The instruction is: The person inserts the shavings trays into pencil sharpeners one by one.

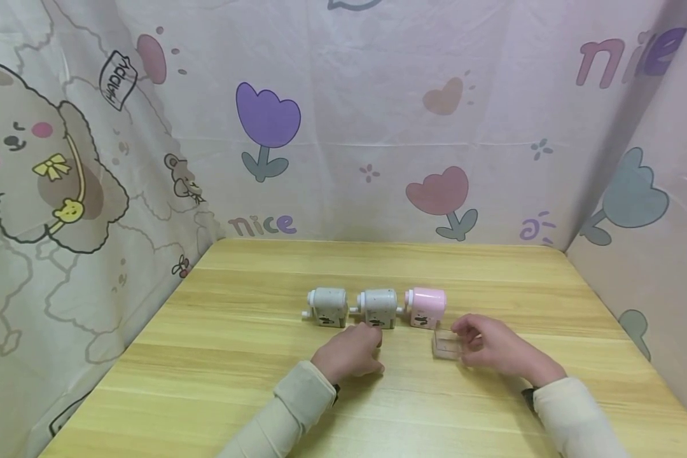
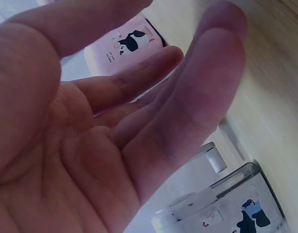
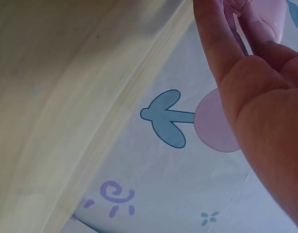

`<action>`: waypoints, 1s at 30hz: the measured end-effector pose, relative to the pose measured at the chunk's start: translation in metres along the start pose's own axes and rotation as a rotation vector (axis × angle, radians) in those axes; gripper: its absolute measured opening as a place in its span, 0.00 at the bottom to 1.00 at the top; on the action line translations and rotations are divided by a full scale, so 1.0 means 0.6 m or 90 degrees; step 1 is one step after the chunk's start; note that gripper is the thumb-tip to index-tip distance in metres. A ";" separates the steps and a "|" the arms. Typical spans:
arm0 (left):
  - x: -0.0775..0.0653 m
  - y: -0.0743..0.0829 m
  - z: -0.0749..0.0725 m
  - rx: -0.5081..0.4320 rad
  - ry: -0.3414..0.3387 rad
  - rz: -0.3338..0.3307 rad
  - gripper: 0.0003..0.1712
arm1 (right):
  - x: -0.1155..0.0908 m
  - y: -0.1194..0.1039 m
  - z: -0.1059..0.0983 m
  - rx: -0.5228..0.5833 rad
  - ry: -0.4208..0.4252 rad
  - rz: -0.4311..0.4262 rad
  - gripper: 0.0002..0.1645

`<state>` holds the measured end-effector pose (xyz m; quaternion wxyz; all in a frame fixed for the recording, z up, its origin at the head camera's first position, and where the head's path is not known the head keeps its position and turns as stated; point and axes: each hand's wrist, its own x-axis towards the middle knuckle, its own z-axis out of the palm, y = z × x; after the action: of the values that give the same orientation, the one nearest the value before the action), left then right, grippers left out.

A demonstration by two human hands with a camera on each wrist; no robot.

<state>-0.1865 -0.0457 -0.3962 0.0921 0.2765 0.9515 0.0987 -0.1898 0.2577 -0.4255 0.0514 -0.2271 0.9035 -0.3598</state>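
Note:
Three hand-crank pencil sharpeners stand in a row on the table: a grey sharpener [image 1: 329, 306] on the left, a speckled grey one [image 1: 380, 306] in the middle and a pink sharpener [image 1: 426, 306] on the right. My right hand [image 1: 495, 346] pinches a small clear plastic box [image 1: 446, 345] by its right side, just in front of the pink sharpener. In front of the middle sharpener is my left hand [image 1: 349, 351], holding nothing. Its fingers [image 2: 188, 92] look relaxed and slightly bent in the left wrist view. The right fingertips are cut off at the top of the right wrist view.
The wooden table [image 1: 206, 356] is bounded at its back and sides by a printed cloth [image 1: 343, 127] with flowers and cartoon animals. Cranks [image 1: 353, 310] stick out to the left of the sharpeners, close to their neighbours.

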 end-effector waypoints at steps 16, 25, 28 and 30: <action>0.003 0.002 0.000 -0.016 0.009 0.013 0.16 | 0.001 -0.002 0.002 0.018 0.009 0.019 0.33; 0.001 0.007 -0.002 -0.033 0.010 0.008 0.16 | 0.001 -0.002 0.002 0.020 0.012 0.014 0.34; 0.000 0.008 -0.001 -0.032 0.009 0.006 0.16 | 0.000 -0.001 0.002 0.017 0.011 0.012 0.34; 0.001 0.007 -0.001 -0.033 0.011 0.006 0.16 | 0.000 -0.001 0.002 0.015 0.011 0.013 0.34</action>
<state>-0.1848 -0.0418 -0.3948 0.0906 0.2779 0.9480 0.1261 -0.1893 0.2567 -0.4260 0.0500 -0.2139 0.9020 -0.3716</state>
